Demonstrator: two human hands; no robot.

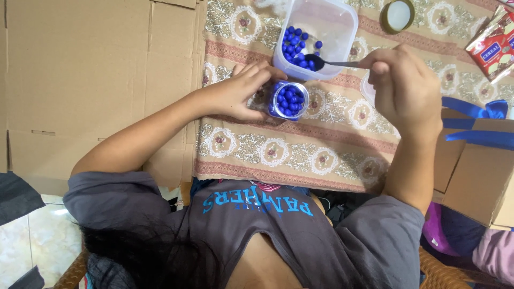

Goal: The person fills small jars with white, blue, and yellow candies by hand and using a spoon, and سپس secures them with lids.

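From the head camera, the small clear jar [288, 100] served as the landmark: it stood upright on the patterned cloth [300, 150], mouth up and already well filled with blue beads [289, 99]. The left hand [235, 91] lay just left of the jar, fingers curled round its side and touching it, steadying it rather than lifting it. Directly beyond the jar, nearly touching its far rim, stood the clear plastic tub [320, 35], with more blue beads gathered in the corner nearest the jar. The right hand [404, 88] was to the right of the jar and a little beyond it, clenched on the handle of a metal spoon [332, 63]. The spoon's long axis ran roughly level from that hand leftward, its bowl resting among the beads at the tub's near edge, just beyond and slightly right of the jar's mouth. So the jar lay near and down-left of the spoon's bowl, and the left hand was the closer of the two to it. Farther right of the jar sat a cardboard box with blue ribbon [476, 115]; well beyond it lay a round gold-rimmed lid [397, 15].
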